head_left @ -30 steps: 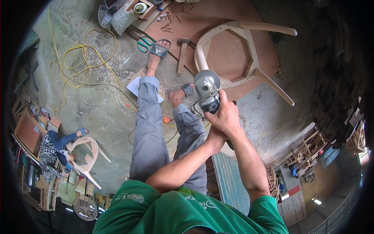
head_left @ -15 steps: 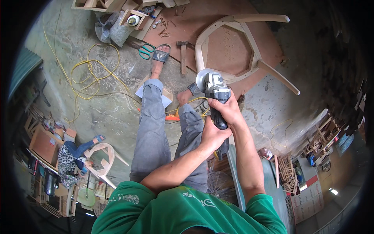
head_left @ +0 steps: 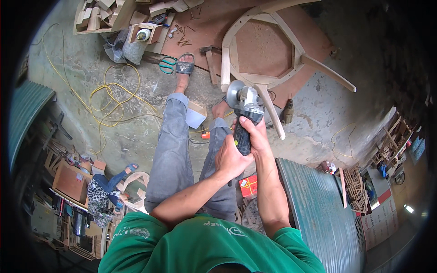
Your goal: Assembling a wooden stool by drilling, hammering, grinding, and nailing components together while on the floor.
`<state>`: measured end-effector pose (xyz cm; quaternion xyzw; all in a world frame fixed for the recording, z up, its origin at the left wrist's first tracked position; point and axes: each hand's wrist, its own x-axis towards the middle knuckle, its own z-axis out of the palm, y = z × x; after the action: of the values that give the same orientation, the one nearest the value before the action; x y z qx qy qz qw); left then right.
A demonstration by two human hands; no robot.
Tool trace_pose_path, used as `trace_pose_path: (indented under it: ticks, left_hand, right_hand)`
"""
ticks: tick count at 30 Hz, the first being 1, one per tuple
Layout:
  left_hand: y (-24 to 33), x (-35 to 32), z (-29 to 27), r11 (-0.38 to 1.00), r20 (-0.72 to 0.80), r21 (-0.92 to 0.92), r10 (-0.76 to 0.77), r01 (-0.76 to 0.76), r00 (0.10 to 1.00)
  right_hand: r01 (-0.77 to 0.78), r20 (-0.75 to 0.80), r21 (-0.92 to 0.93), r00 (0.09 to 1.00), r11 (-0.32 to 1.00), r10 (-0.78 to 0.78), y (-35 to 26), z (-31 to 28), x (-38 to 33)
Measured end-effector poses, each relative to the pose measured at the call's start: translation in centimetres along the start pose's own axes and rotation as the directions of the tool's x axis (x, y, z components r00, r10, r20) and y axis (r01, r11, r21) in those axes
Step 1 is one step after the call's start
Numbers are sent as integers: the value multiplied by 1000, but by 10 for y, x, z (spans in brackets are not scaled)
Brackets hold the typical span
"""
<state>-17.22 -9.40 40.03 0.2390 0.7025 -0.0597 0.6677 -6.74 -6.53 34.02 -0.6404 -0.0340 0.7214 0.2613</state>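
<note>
Two hands, left (head_left: 231, 160) and right (head_left: 256, 135), each grip wrapped tight round the grinder (head_left: 245, 107), its disc beside the chair frame (head_left: 268, 54)

Even daylight, sharp centre, heavy fisheye rim

Soft, diffuse light falls from above on the concrete floor (head_left: 114, 132), with only faint shadows under the wooden chair frame (head_left: 268, 50). The middle is crisp; nothing shows motion blur. Toward the edges straight lines bow, detail smears and the corners fall to black. A small lamp (head_left: 408, 208) glares at the lower right, where the scene turns dimmer.
</note>
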Motion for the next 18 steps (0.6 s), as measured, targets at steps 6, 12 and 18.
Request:
trace_pose_path:
  ticks: [6,12,18]
  left_hand:
    - [-18,4,-10,992,-62,127,10,-2,998]
    - [-37,3,-20,935,-109,342,133,-89,985]
    - [-54,10,-40,796,-63,574,278,-193,958]
  right_hand:
    - [-32,34,127,999,991,28,20,15,2]
    - [5,7,364,1000,932,-8,63,15,-5]
    - [32,27,583,998,812,-59,121,22,0]
